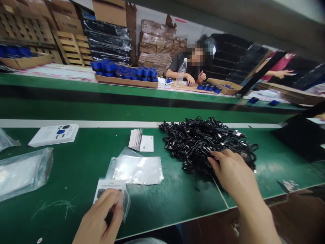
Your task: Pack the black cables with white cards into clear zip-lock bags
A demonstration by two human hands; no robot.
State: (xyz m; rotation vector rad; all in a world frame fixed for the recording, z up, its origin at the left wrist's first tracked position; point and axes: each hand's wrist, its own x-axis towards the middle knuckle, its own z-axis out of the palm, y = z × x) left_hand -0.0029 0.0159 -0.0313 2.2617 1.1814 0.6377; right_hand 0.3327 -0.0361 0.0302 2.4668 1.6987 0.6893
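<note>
While the left hand [101, 213] pinches a small bag [126, 205] and a printed card [110, 184] at the bench's near side, the right hand [232, 169] reaches into the cables [203, 142], its thumb and forefinger set narrow; whether they grip a cable, I cannot tell. How far the card sits inside the small bag is hidden by the left fingers.

Just beyond the left hand lie flat clear bags [139, 169], overlapping. A large bag [24, 173] at far left holds pale, flat contents, with part of another bag [6, 140] behind it. Across the way, a long carton [124, 81] is packed with blue-and-black parts [109, 67]; a left carton [27, 61] holds more blue pieces.

The green bench [83, 169] carries a white stack [54, 135] at left and fanned leaflets [137, 139] beyond the clear bags, left of the cables. On the far table [71, 76], a person [182, 64] leans behind a bottle [181, 73]; another person's arm [279, 73] shows at right. Pallets [73, 45] and wrapped stacks [157, 44] stand behind.

The bench's near edge slants up to the right, below both hands. Bare green surface runs between the large bag and the card, and from the clear bags to the cables. A dark object [297, 139] bounds the right side.
</note>
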